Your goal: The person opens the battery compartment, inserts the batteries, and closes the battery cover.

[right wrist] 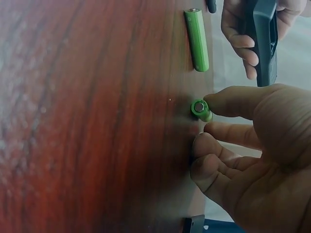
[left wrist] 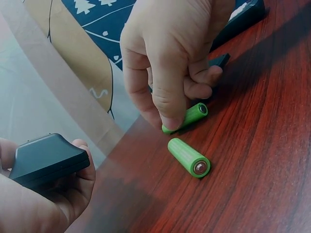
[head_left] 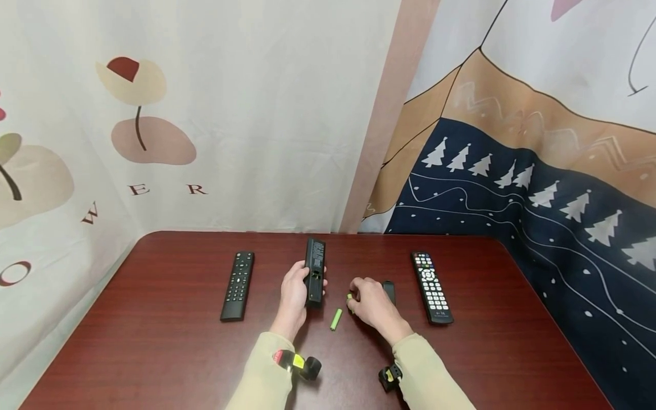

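My left hand [head_left: 293, 293] grips a black remote control [head_left: 315, 273] above the table, its back side with a label turned up and the battery compartment uncovered. My right hand [head_left: 375, 304] is low over the tabletop. Its thumb and index finger pinch one green battery [left wrist: 197, 112], which lies close to the wood. Another green battery [head_left: 335, 319] lies loose on the table between the two hands. A small dark flat piece, like a battery cover [head_left: 389, 291], is partly hidden behind the right hand.
On the reddish-brown table [head_left: 169, 341], a black remote [head_left: 238, 287] lies to the left, face up. To the right lies a second remote with white buttons [head_left: 432, 287]. Printed curtains [head_left: 266, 114] hang behind the table's far edge and along its right side.
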A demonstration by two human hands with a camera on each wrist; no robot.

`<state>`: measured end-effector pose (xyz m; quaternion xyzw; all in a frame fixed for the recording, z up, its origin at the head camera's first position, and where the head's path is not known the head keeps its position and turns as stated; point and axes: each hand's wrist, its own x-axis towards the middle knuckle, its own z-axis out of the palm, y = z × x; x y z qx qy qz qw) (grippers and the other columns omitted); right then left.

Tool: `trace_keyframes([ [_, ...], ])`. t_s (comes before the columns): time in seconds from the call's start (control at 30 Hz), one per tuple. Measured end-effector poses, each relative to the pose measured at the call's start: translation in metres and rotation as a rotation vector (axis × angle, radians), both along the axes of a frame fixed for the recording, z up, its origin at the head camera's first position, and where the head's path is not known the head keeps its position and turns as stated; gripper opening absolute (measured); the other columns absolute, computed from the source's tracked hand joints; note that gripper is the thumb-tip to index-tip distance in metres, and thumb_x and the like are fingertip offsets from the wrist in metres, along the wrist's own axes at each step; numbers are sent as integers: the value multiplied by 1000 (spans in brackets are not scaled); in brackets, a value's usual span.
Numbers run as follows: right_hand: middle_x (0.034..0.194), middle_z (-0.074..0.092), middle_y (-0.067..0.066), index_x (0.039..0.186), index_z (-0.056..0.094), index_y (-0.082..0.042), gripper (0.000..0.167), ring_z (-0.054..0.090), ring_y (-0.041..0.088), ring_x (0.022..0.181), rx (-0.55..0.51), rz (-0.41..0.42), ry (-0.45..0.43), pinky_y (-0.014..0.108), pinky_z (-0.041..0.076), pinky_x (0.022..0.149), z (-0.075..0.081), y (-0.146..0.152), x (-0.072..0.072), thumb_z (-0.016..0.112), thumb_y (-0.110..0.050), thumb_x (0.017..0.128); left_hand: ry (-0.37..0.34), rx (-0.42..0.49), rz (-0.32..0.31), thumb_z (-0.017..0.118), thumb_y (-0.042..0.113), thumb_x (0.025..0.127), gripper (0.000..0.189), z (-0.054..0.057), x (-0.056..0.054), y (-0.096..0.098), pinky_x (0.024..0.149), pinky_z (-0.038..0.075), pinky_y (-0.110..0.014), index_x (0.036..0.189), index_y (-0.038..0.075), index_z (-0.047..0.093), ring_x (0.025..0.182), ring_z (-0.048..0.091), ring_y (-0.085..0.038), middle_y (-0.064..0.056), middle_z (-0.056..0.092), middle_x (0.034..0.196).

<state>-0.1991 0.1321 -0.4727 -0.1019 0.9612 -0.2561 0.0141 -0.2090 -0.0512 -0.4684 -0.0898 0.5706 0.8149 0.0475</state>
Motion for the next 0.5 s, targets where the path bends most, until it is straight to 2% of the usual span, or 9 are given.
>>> trace_keyframes([
  [0.27, 81, 55, 3, 100, 70, -5, 16, 52, 16, 72, 16, 1, 23, 32, 48, 63, -1, 0, 0, 78, -5, 86, -6, 2, -4, 29, 13, 109, 38, -1, 0, 1, 68, 55, -30, 134, -2, 52, 81, 69, -18, -29, 62, 129],
  [0.5, 84, 56, 3, 102, 71, -6, 15, 51, 15, 71, 12, -24, -12, 32, 48, 64, 1, -1, -1, 76, -4, 88, -7, 12, 2, 30, 13, 108, 37, -1, 0, 2, 67, 55, -31, 133, -2, 53, 79, 69, -19, -29, 63, 127],
])
